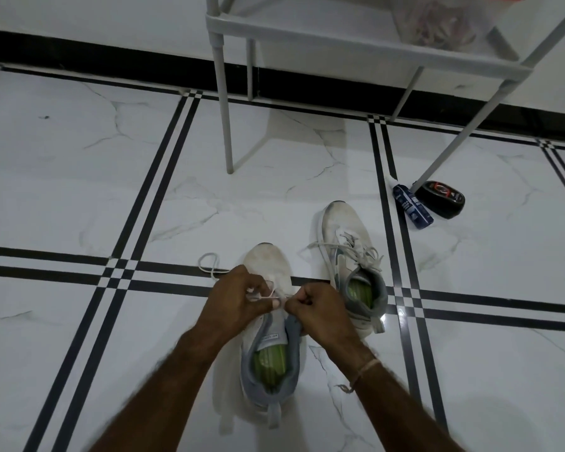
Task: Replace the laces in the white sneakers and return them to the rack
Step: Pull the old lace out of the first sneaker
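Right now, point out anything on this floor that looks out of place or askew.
A blue tube lies flat beside a black oval case against the rack leg, not on a shelf. The far sneaker sits with its laces loose and straggling.

Near sneaker (268,262): on the floor (79,190), centre, heel toward the person, toe toward the rack (340,37).
Far sneaker (343,223): on the floor, just right of the near sneaker, set a little farther forward.
Hands: left hand (242,300) and right hand (317,308) side by side above the near sneaker's middle, each pinching the lace (209,265).
Lace: its loose loop lies on the floor left of the near sneaker's toe.
Rack: behind both sneakers, legs on the floor.
Bag (437,24): on the rack's shelf, right part.
Tube (413,205) and case (441,199): on the floor by the rack's right front leg, the tube left of the case.
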Demonstrator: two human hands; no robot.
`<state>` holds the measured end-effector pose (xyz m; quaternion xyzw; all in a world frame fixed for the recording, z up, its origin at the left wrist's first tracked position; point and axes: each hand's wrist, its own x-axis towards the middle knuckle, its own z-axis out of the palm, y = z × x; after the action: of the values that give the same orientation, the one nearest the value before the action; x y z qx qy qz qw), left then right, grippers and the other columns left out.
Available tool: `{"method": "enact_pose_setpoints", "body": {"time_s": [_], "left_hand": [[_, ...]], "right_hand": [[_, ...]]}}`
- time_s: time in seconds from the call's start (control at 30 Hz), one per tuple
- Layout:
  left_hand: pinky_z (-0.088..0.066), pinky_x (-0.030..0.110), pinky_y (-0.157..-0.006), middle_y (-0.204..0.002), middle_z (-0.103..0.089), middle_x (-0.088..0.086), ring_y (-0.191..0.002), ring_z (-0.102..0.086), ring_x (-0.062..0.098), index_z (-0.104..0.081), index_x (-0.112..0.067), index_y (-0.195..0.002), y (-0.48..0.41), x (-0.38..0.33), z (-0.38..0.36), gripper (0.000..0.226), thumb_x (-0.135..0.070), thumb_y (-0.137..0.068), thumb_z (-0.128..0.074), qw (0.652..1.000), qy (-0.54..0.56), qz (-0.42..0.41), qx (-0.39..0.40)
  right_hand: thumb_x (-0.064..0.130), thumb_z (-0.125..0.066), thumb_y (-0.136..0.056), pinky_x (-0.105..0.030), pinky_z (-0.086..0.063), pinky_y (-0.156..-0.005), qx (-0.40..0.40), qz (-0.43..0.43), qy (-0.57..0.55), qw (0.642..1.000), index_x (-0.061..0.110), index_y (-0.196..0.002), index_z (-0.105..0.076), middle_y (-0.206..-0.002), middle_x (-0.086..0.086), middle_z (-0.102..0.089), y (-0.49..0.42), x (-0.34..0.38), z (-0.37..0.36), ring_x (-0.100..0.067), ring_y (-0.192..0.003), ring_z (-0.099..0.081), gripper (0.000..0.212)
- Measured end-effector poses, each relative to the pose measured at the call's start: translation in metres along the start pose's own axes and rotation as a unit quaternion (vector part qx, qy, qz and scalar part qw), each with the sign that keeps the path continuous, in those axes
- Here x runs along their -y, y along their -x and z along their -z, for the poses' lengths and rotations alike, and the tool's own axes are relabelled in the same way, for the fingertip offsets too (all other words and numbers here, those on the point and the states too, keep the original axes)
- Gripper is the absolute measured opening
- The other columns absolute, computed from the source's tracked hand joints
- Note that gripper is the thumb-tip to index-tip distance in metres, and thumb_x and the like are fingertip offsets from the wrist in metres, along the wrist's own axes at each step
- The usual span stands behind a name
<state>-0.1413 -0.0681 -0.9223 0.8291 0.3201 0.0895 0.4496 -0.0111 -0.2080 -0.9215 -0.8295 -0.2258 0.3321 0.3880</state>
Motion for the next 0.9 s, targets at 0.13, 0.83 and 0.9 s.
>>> {"method": "enact_pose_setpoints", "body": {"time_s": [0.13,0.83,0.9], "left_hand": [[-0.04,0.027,-0.066,-0.084,-0.055,-0.004,-0.077,-0.059,0.015,-0.07,-0.021,-0.071,-0.007,-0.008,-0.005,0.018,-0.028,-0.083,-0.081,0.992,-0.107,-0.066,-0.016],[-0.046,0.028,-0.066,-0.083,-0.063,0.004,-0.07,-0.055,0.016,-0.051,-0.019,-0.084,-0.002,-0.016,0.009,0.026,-0.009,-0.106,-0.042,0.722,0.596,0.287,-0.204],[-0.043,0.03,-0.067,-0.071,-0.064,0.002,-0.064,-0.058,0.015,-0.056,-0.019,-0.084,0.002,-0.013,0.01,0.025,-0.019,-0.107,-0.044,0.779,0.509,0.309,-0.197]], "right_hand": [[0.032,-0.076,-0.074,-0.051,-0.061,-0.063,0.0,-0.006,-0.008,1.0,0.02,-0.062,-0.065,-0.062,0.0,-0.069,0.003,-0.004,0.001,-0.023,-0.064,-0.069,0.021],[0.013,-0.076,-0.084,-0.052,-0.06,-0.057,-0.001,-0.003,-0.009,1.0,0.005,-0.071,-0.065,-0.066,-0.013,-0.069,0.006,0.005,0.003,-0.03,-0.061,-0.07,0.019],[0.012,-0.076,-0.084,-0.052,-0.06,-0.057,-0.007,-0.001,-0.003,1.0,0.005,-0.07,-0.065,-0.067,-0.011,-0.068,0.007,0.005,0.005,-0.027,-0.061,-0.069,0.019]]}}
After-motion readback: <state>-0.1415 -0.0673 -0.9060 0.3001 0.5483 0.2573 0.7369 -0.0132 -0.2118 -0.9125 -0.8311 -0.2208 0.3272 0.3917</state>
